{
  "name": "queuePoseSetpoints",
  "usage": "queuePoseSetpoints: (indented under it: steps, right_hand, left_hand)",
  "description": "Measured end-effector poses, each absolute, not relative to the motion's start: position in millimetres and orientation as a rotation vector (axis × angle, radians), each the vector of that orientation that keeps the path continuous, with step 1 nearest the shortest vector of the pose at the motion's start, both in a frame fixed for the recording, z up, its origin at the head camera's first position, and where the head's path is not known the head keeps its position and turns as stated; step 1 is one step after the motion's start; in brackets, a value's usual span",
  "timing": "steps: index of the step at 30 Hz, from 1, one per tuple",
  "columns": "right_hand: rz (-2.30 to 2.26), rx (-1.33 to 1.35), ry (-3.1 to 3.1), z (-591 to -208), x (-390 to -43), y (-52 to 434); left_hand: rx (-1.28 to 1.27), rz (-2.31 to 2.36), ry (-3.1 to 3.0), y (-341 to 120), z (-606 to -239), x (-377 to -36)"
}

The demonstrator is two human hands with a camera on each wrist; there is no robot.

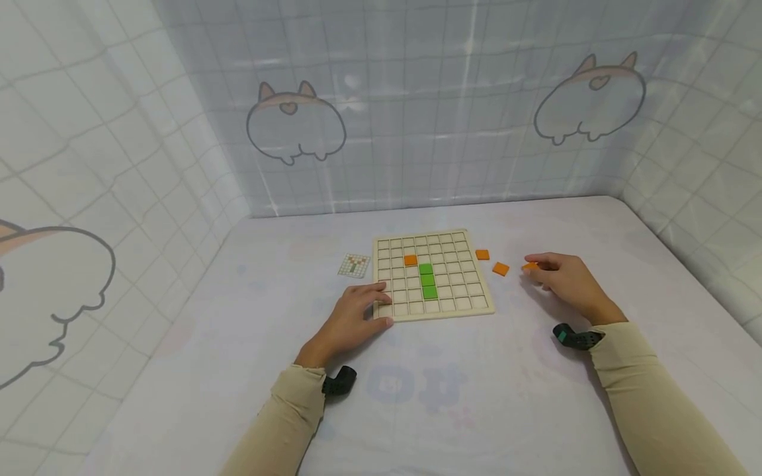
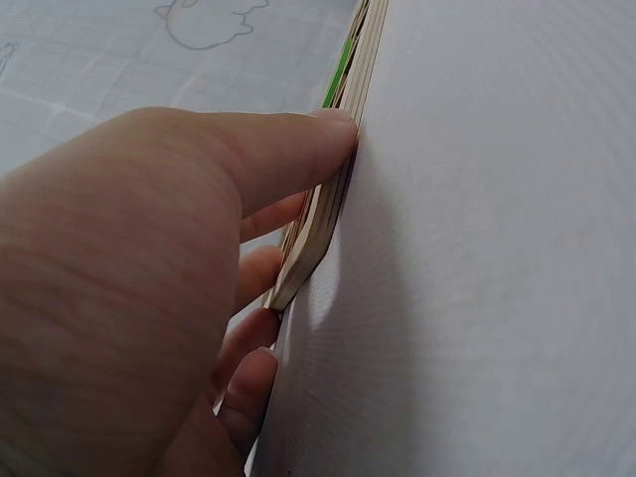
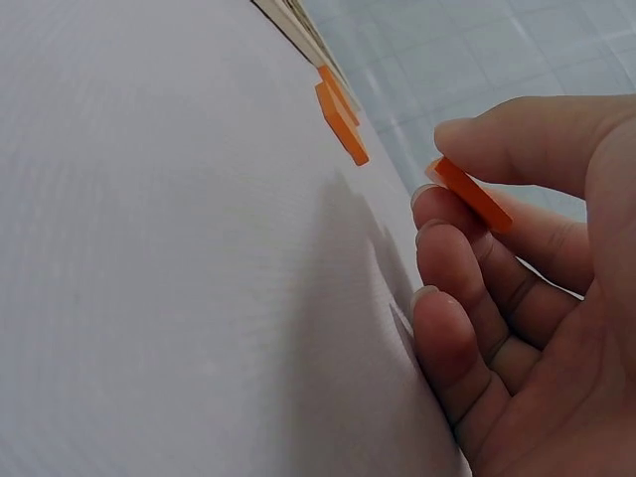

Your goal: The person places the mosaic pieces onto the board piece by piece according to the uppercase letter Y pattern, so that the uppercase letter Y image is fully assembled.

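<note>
Board point(image 1: 462, 289) of pale squares lies flat at the centre of the frame, and the orange tile point(image 1: 530, 266) at centre right sits off its right edge, well apart from it. Thumb and fingers of the right hand point(image 1: 568, 281) pinch that tile; the right wrist view shows it slanting from upper left to lower right, seemingly raised off the cloth. Seen from the right hand, the board is leftward across the frame, with two loose tiles in between: one point(image 1: 501, 269) apart from the board, the other point(image 1: 483, 254) just beside its upper right edge. The tiles look square, so no long axis stands out. The left hand point(image 1: 348, 318) is nearer the board, touching its lower left corner, fingers loosely bent and parted, thumb against the near edge. On the grid, three green tiles point(image 1: 427, 279) form a column, with one orange tile point(image 1: 411, 260) up and left of them. A small patterned card point(image 1: 354, 265) lies just left of the board.

Pale cloth point(image 1: 476, 423) covers the table, with faint print at lower centre. Grid-lined hangings point(image 1: 417, 79) rise behind and on both sides, bearing outlined cartoon animals point(image 1: 296, 125).
</note>
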State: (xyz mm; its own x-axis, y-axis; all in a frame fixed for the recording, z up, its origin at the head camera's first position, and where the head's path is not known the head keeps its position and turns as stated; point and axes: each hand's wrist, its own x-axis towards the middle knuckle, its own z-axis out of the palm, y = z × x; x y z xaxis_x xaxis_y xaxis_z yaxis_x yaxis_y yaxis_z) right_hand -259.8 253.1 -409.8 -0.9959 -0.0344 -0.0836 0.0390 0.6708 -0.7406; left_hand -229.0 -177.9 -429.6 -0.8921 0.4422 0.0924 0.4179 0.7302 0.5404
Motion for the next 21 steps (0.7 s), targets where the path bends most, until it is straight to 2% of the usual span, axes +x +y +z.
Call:
queuePoseSetpoints:
  steps: [21]
  right_hand:
    - [-1.280, 0.019, 2.721, -406.5, -262.1, 250.9]
  left_hand:
    - [0.714, 0.890, 2.887, -177.3, -428.5, -227.8]
